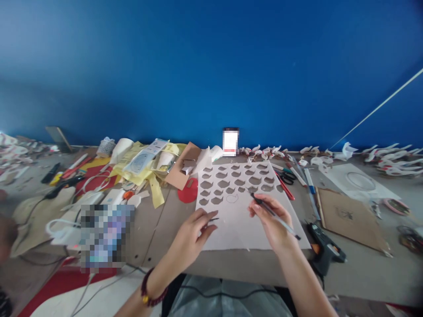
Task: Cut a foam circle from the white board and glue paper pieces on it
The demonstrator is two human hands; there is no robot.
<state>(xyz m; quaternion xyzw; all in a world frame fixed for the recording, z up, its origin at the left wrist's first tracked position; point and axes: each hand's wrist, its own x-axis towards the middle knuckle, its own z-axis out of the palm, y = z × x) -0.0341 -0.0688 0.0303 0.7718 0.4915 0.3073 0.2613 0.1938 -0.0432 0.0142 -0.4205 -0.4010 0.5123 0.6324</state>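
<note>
A large white sheet of paper lies on the table before me. Rows of fish-like shapes are cut out of its upper half, and the grey table shows through. Below the rows is one drawn outline, still part of the sheet. My right hand grips a pen, its dark end toward the cutouts, above the paper. My left hand is over the sheet's left edge, thumb and fingers closed on a small thin dark piece too small to name.
A glue gun and brown cardboard lie to the right. Scissors and red pens sit at the sheet's right edge. A red disc touches its left side. A lit screen leans on the blue wall. Yellow paper clutters the left.
</note>
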